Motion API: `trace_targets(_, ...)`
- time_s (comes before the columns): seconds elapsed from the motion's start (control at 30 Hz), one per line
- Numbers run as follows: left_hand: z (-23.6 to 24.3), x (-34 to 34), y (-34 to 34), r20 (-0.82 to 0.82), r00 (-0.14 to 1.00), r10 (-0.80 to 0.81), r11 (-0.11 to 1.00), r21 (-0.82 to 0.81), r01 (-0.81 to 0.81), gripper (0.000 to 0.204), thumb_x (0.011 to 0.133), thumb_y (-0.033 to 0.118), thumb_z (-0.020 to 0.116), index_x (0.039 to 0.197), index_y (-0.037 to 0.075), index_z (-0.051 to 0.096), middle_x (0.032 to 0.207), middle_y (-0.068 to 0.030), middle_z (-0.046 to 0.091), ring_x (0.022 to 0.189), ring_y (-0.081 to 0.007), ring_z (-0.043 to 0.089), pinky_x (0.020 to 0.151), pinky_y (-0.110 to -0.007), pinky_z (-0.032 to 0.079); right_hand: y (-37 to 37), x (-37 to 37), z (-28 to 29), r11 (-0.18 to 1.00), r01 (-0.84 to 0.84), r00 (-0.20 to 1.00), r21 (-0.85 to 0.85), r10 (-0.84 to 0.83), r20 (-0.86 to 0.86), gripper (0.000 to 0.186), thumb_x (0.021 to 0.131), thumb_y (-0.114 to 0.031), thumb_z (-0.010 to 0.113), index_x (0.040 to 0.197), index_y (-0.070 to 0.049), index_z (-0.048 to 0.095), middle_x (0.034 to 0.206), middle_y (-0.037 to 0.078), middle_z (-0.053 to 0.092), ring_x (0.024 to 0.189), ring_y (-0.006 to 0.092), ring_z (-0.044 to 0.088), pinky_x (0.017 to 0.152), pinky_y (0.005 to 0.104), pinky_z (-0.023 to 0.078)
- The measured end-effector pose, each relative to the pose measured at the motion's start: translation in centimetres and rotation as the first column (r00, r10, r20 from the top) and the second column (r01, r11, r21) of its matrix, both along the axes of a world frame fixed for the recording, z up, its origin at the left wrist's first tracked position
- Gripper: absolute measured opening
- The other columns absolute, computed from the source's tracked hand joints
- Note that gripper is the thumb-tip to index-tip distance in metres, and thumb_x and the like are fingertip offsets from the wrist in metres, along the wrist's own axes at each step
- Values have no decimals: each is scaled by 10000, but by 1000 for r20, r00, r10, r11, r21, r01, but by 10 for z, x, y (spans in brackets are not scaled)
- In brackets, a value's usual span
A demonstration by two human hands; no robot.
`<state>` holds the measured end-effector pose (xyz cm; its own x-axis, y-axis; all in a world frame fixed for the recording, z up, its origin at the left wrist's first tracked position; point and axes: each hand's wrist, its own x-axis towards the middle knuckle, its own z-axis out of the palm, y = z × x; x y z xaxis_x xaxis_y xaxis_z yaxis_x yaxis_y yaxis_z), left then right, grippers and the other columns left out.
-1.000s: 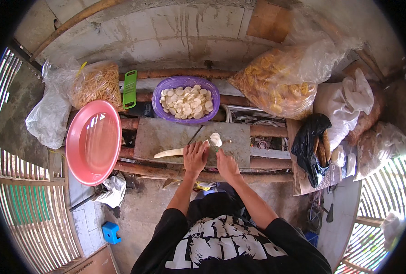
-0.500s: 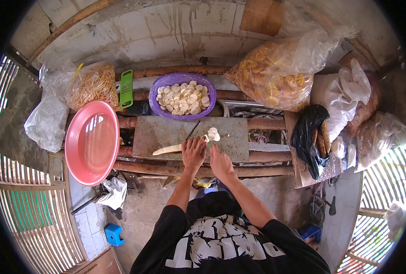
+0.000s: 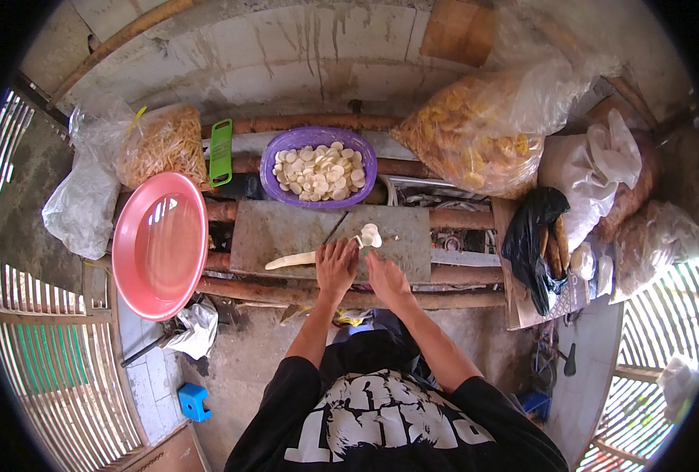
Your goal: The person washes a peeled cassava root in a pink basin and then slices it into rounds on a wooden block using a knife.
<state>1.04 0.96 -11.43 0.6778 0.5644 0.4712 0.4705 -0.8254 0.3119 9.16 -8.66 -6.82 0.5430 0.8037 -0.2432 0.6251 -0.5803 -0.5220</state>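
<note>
So I'm standing here watching one person, two bare hands, one peeled white root. It's lying on the one grey slab on a table of wooden poles. Long axis runs mostly side to side with a slight slant: skinny tip points to the person's left and a bit back toward them, thick end points right and a bit away, tucked under the fingers.

Left hand has its grip over that thick end, holding it down on the slab. Right hand is just beside it, knuckles up, fingers curled. Honestly can't tell what's in that grip or how tight it is; the hand itself hides it. Right past the thick end sits one cluster of cut slices, at least two, overlapping so no exact count.

Rest of the tally: one purple tub behind the slab with way too many pale rounds to count, one pink basin on the left with liquid in it, one flat green tool, one clear stick bag, one clear chip bag, one black bag over on the right, and one blue stool.
</note>
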Motion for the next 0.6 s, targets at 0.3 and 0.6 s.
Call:
trace_targets(0.3, -4, -1, -1, -9, 1000, -4, 999, -39, 4, 196, 772, 187, 528, 962, 142, 521, 947, -22, 556, 898, -194, 502, 818, -355, 330, 11, 7, -21, 992, -38, 999, -116, 36, -22, 203, 875, -238, 361, 991, -89, 435, 748, 205, 589, 720, 390, 581, 601, 499, 460)
trace_targets(0.6, -3, 0, 2, 7, 1000, -26, 999, -40, 26, 190, 767, 173, 536, 952, 136, 518, 911, -20, 566, 862, -189, 515, 805, -347, 337, 8, 6, -20, 998, -18, 1000, -68, 16, -18, 221, 873, -238, 368, 997, -69, 436, 735, 206, 589, 708, 394, 577, 591, 495, 459)
